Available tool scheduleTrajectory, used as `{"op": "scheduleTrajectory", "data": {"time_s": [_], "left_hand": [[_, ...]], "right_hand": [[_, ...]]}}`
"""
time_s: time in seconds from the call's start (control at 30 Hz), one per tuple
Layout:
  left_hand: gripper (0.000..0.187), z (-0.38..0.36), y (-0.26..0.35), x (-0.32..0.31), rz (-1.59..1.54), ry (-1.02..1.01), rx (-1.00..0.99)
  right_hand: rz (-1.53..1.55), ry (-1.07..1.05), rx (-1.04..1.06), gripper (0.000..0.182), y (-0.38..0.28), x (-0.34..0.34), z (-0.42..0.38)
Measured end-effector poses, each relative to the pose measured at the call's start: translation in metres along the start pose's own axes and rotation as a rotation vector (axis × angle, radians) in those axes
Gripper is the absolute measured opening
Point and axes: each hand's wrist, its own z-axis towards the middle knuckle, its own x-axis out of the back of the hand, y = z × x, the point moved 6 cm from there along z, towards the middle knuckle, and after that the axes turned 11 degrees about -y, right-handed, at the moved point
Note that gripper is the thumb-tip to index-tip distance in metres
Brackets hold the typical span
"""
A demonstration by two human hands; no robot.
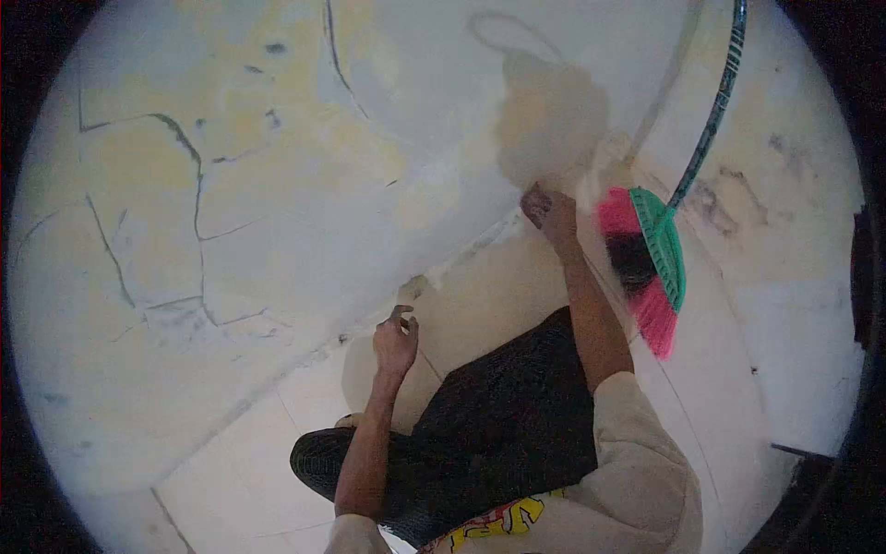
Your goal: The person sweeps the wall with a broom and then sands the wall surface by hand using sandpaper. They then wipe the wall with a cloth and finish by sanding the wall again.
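Observation:
My right hand (556, 220) is at the foot of the wall (277, 277), close to the corner. Its fingers are curled closed, and what they hold, if anything, cannot be made out. Lower and to the left, my left hand (397, 343) is held near the line where wall and floor meet. Its fingers are loosely bent and apart, with nothing seen in them. A small worn patch (413, 288) on the wall's base lies just beyond the left fingertips.
A broom with a green head (663, 249) and pink and black bristles (653, 325) leans on the right, beside my right forearm. Cracks and stains mark the wall. Pale floor tiles (249, 462) lie below. Dark objects (812, 489) stand at the right edge.

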Motion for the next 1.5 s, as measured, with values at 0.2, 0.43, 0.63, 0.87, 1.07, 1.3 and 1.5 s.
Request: {"op": "scheduleTrajectory", "data": {"time_s": [0.2,0.43,0.63,0.87,1.07,1.3,1.5], "left_hand": [[0.023,-0.002,0.004,0.0,-0.019,-0.016,-0.024],[0.022,-0.001,0.006,0.002,-0.006,-0.015,-0.035],[0.023,-0.002,0.004,0.001,-0.03,-0.003,-0.039],[0.023,-0.003,0.006,0.001,-0.009,-0.039,-0.013],[0.024,-0.001,0.004,-0.003,-0.029,-0.09,0.035],[0.022,-0.002,0.007,0.0,-0.004,-0.05,0.005],[0.023,-0.003,0.011,0.0,-0.041,-0.064,0.01]], "right_hand": [[-0.258,-0.417,-0.001,0.048,-0.025,0.027,-0.022],[0.892,0.18,-0.137,0.026,-0.028,0.022,-0.02],[-0.442,0.519,0.36,0.027,-0.003,0.006,-0.007],[-0.15,-0.232,0.018,0.033,-0.021,0.056,-0.025],[-0.529,-0.048,0.275,0.048,0.087,-0.016,0.013],[-0.174,-0.133,-0.069,0.05,-0.006,0.02,0.002],[0.175,-0.616,-0.078,0.045,-0.017,0.009,-0.039]]}}
